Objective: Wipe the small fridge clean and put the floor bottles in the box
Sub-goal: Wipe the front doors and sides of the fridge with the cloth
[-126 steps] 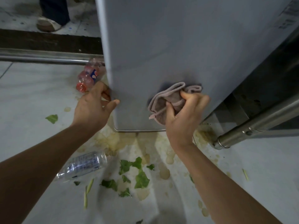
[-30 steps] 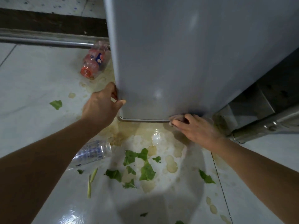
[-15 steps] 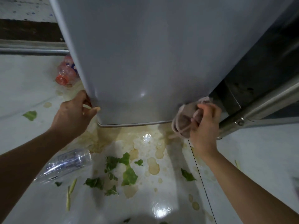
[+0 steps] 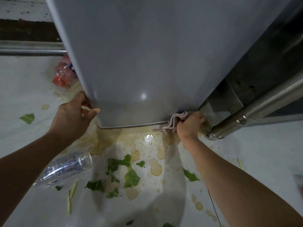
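Note:
The small grey fridge (image 4: pixel 147 59) fills the upper middle of the view, standing on the floor. My left hand (image 4: pixel 73 115) grips its lower left corner edge. My right hand (image 4: pixel 190 125) is closed on a pinkish cloth (image 4: pixel 176 121), pressed against the fridge's lower right corner just above the floor. A clear plastic bottle (image 4: pixel 65 167) lies on its side under my left forearm. A red-capped bottle (image 4: pixel 63 74) lies on the floor left of the fridge, partly hidden behind it. No box is in view.
Yellowish spilled liquid (image 4: pixel 154 166) and torn green leaves (image 4: pixel 129 176) cover the white floor in front of the fridge. A steel leg and rail (image 4: pixel 255 108) stands close on the right. A metal rail (image 4: pixel 29 50) runs along the floor at back left.
My right hand with the cloth has dropped from the fridge's right edge to its bottom right corner. My left hand has kept its grip on the left corner.

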Tool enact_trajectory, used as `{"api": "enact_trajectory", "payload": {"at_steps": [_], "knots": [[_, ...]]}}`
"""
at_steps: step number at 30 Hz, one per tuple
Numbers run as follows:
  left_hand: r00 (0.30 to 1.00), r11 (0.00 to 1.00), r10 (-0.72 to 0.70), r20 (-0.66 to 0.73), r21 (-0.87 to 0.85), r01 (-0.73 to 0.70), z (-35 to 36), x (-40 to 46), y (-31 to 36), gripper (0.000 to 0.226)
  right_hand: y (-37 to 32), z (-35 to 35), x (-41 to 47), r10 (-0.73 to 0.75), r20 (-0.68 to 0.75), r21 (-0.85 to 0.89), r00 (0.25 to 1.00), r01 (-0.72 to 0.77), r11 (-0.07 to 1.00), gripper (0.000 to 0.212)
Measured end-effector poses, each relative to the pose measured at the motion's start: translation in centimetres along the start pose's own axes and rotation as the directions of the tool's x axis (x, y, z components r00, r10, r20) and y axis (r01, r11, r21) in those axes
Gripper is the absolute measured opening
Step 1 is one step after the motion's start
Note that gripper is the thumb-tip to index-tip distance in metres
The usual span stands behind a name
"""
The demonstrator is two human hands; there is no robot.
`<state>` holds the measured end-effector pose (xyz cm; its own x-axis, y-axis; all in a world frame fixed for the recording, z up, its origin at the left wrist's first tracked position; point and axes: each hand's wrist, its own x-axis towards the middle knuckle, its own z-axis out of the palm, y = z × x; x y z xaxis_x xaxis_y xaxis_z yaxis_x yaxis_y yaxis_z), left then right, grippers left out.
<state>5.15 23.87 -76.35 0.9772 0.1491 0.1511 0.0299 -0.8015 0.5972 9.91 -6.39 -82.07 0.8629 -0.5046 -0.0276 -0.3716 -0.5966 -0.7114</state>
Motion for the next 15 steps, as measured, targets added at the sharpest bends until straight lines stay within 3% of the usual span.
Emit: {"api": "enact_trajectory", "payload": {"at_steps": [2, 4, 6, 10, 15], "knots": [[1.0, 1.0, 0.004, 0.003, 0.001, -0.005, -0.1, 0.1, -0.1, 0.024, -0.9, -1.2, 0.1, -0.091, -0.047, 0.027, 0.995, 0.092, 0.995, 0.034], [1.0, 1.0, 0.024, -0.01, 0.005, -0.024, 0.0, 0.2, -0.2, 0.025, -2.4, -2.5, 0.1, -0.234, -0.278, 0.185, 0.932, 0.291, 0.939, 0.019], [0.998, 0.999, 0.054, -0.039, 0.008, -0.054, 0.1, 0.1, -0.3, 0.026, -3.6, -3.4, 0.6, -0.24, -0.464, 0.25, 0.853, 0.386, 0.888, 0.022], [0.993, 0.996, 0.086, -0.081, 0.006, -0.086, 0.5, -0.3, -0.5, 0.027, -3.0, -2.8, 1.2, -0.171, -0.389, 0.268, 0.905, 0.289, 0.919, 0.032], [0.995, 0.997, 0.073, -0.075, -0.029, -0.075, 0.8, -0.3, -0.5, 0.024, -0.7, -1.1, 2.8, 0.091, -0.145, 0.247, 0.985, -0.053, 0.967, 0.038]]}}
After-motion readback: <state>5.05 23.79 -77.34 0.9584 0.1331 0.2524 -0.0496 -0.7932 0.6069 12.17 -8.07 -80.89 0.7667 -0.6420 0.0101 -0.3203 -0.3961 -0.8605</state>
